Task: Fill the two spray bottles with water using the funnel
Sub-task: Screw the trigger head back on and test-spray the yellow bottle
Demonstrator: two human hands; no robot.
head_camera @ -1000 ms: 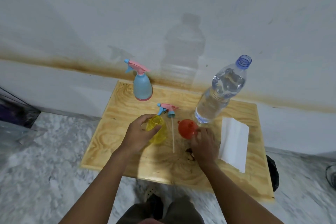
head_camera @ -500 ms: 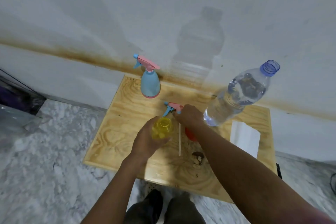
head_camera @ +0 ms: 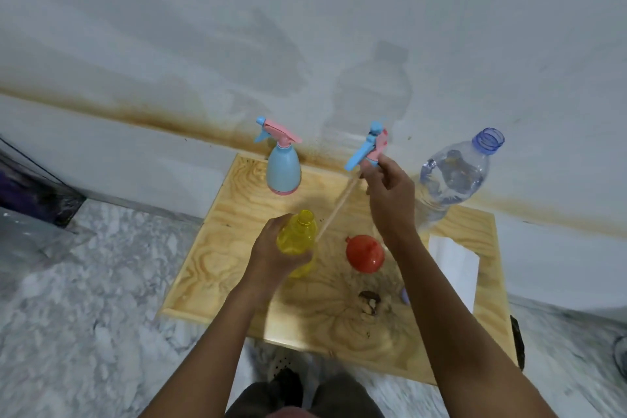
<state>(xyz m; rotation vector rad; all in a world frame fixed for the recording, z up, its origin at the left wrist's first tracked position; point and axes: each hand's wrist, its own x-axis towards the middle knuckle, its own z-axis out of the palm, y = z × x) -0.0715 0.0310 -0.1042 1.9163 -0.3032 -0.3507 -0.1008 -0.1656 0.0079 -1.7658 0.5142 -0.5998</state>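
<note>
Yellow spray bottle upright on wooden table, neck open, left hand wrapped round it | right hand pinches spray head, tube tip beside neck | advice: lower tube straight in, steady bottle | red funnel lies just right; blue spray bottle capped at back

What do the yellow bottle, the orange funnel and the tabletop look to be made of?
The yellow spray bottle, open at the neck, looks like translucent plastic: light passes through its tinted wall. The orange funnel seems to be smooth, glossy plastic of uniform colour. The tabletop looks like unpainted plywood, with broad swirling grain and a pale matte face, though whether it is sealed is hard to tell.
</note>
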